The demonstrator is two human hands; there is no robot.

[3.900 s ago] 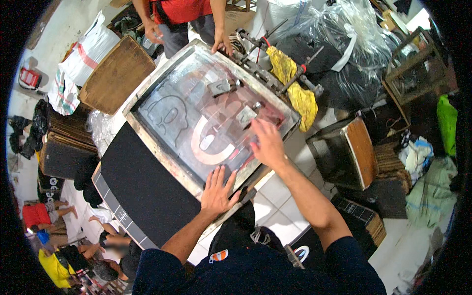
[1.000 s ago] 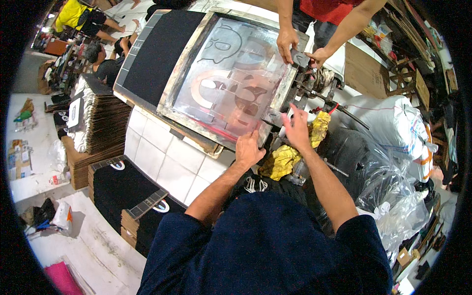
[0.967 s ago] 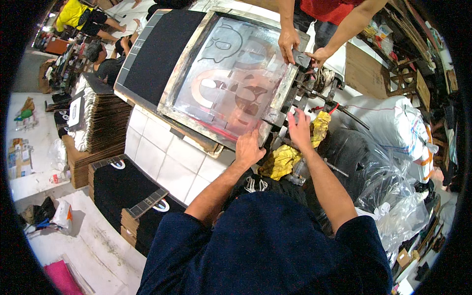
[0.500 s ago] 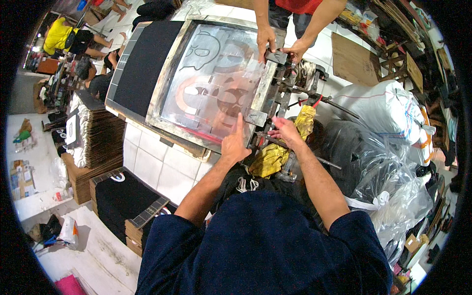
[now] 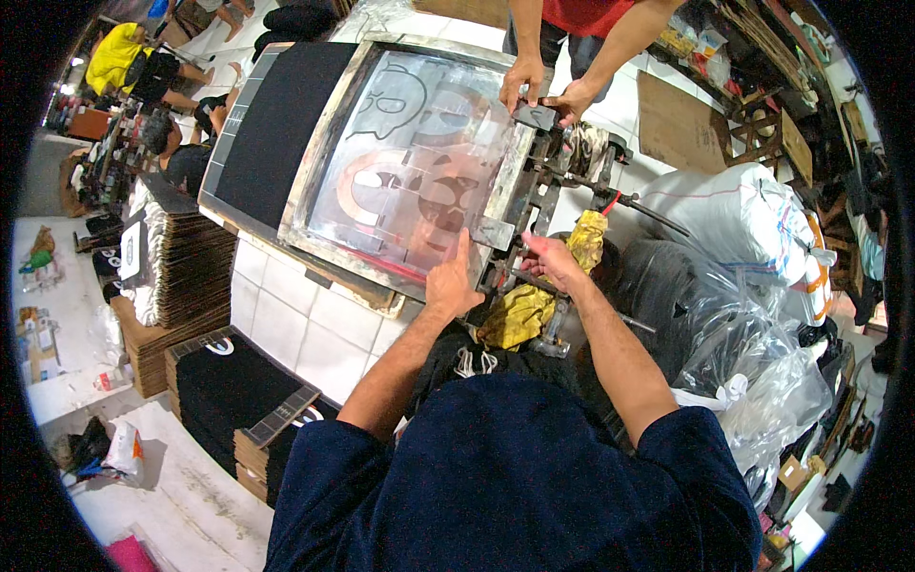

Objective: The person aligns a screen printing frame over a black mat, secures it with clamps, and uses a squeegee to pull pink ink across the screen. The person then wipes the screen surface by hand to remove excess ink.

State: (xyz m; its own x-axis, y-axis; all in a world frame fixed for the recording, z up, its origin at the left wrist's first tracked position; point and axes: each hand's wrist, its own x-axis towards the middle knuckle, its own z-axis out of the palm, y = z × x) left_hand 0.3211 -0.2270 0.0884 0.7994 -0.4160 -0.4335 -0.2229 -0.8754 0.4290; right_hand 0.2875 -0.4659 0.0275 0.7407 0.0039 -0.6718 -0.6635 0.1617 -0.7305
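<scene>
A pale, paint-stained rectangular frame holding a translucent mesh panel (image 5: 335, 124) lay at upper centre, slightly tilted in view, partly over a flat black panel with a grey-banded edge (image 5: 276, 133). Dark outlines and pinkish curved shapes showed within the mesh. The wearer's left hand (image 5: 453, 284) was at the frame's near right corner, index finger stretched beside a small grey metal plate (image 5: 493, 232); whether its folded fingers grasped the frame could not be told. The right hand (image 5: 556, 263) was released, thumb and fingers parted, just right of that plate, above dark metal bars. Below them hung a crumpled yellow cloth (image 5: 519, 316). Across the frame, a co-worker in a red top (image 5: 583, 14) had both hands at a second grey metal plate (image 5: 536, 116). A bulky white sack (image 5: 710, 219) and a clear plastic bag (image 5: 762, 381) stood to the right.
</scene>
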